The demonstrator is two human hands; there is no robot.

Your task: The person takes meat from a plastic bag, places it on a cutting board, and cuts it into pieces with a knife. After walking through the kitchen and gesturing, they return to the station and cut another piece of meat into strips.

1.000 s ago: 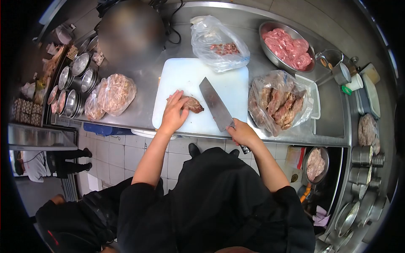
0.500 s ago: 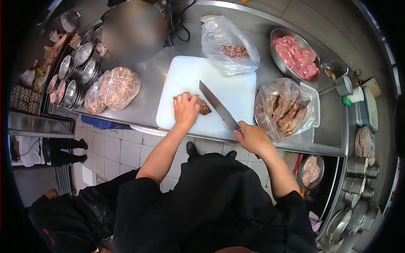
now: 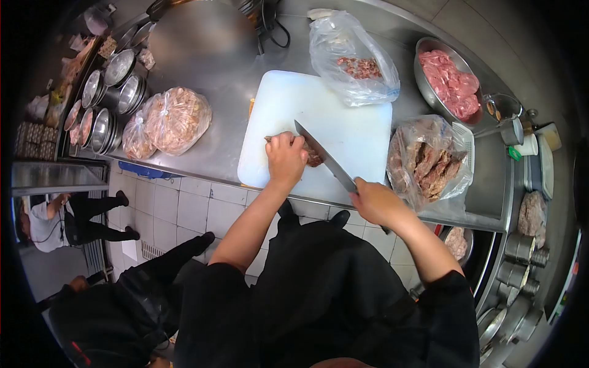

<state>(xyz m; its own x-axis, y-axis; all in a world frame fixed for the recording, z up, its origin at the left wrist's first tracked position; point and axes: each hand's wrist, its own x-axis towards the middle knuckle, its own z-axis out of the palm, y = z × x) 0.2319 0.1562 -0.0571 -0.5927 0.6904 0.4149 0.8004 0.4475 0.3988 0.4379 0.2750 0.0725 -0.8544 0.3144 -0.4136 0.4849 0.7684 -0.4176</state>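
My left hand (image 3: 286, 157) presses down on a brown piece of cooked meat (image 3: 314, 158) near the front of a white cutting board (image 3: 343, 122). My right hand (image 3: 379, 202) grips the handle of a cleaver (image 3: 325, 156). Its blade is tilted on edge right beside my left fingers, at the meat's right end. Most of the meat is hidden under my left hand.
A clear bag with brown meat pieces (image 3: 429, 161) lies right of the board. Behind it are a bag of chopped meat (image 3: 356, 61) and a metal bowl of raw pink meat (image 3: 451, 83). Two tied bags (image 3: 169, 119) and stacked metal bowls (image 3: 104, 104) are at left. Another person crouches below left.
The cleaver has swung from lying flat on the board to standing on edge against the meat. My left hand has curled tighter over the meat. The view has shifted.
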